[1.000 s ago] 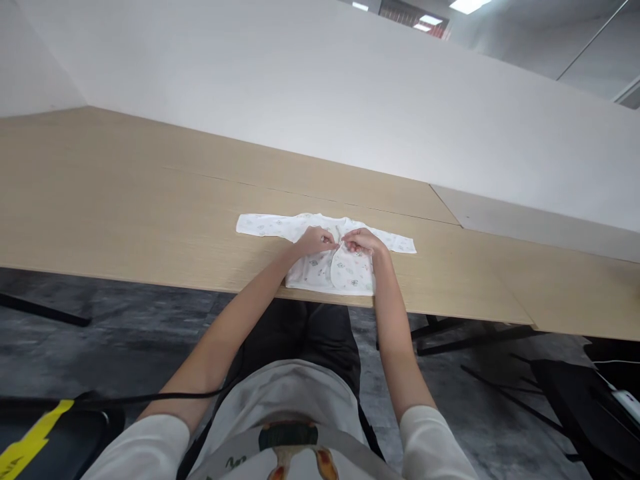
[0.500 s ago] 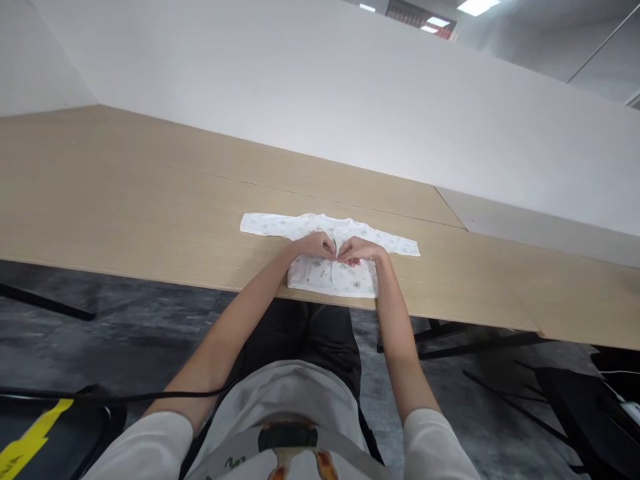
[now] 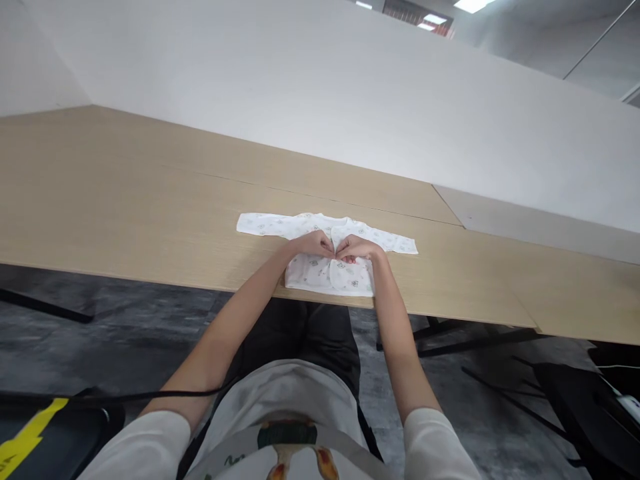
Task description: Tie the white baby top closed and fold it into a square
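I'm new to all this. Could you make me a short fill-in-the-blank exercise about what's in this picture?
The background colour of the printed shirt is ____.
The number of sleeves spread on the table is ____.
Of the left hand and right hand, both on the shirt, the ____ one is nearer the yellow strip.

Missing words: white; two; left.

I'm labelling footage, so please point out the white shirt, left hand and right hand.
White shirt point(image 3: 345, 279), head view: its lower front.
Left hand point(image 3: 314, 243), head view: back of the hand.
Right hand point(image 3: 360, 247), head view: back of the hand.
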Action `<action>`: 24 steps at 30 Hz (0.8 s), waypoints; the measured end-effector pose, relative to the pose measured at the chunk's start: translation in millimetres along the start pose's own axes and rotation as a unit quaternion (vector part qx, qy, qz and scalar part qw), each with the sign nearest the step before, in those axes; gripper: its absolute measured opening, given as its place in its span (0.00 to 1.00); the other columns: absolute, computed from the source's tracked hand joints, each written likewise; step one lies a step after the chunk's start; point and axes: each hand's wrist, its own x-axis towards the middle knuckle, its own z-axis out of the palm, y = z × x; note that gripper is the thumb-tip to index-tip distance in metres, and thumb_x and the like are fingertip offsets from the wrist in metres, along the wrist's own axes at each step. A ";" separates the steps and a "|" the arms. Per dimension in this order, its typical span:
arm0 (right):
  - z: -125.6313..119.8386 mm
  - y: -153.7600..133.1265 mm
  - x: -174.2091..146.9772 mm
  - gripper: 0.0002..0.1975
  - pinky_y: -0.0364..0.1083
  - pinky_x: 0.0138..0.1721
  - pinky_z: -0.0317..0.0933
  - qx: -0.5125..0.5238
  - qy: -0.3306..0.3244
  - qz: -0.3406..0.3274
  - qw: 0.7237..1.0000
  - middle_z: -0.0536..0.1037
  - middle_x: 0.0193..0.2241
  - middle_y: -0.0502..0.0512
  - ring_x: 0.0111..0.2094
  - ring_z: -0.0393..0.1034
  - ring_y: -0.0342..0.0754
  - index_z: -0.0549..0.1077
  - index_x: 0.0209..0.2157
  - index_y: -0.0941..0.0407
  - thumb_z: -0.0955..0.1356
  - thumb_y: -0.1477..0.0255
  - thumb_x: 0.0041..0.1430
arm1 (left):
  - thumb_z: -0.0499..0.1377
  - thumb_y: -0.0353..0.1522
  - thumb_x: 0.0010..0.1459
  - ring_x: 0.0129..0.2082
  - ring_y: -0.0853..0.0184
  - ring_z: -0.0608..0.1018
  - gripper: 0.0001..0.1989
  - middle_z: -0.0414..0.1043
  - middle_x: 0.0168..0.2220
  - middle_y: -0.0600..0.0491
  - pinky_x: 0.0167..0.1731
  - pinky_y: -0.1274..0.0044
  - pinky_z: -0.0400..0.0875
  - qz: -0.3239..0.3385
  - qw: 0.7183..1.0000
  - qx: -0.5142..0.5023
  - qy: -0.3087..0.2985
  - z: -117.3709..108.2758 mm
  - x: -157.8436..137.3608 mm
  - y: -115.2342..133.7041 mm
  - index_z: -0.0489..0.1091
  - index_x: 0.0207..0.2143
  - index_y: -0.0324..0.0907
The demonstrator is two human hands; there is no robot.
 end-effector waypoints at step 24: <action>-3.8 7.1 3.6 0.10 0.38 0.16 0.51 0.005 -0.025 -0.022 0.999 0.65 0.12 0.46 0.15 0.57 0.37 0.72 0.21 0.60 0.73 0.69 0.44 | 0.64 0.40 0.46 0.30 0.67 0.75 0.14 0.78 0.32 0.52 0.30 0.80 0.64 -0.044 0.999 0.031 0.007 1.4 -0.2 1.4 0.79 0.33 0.41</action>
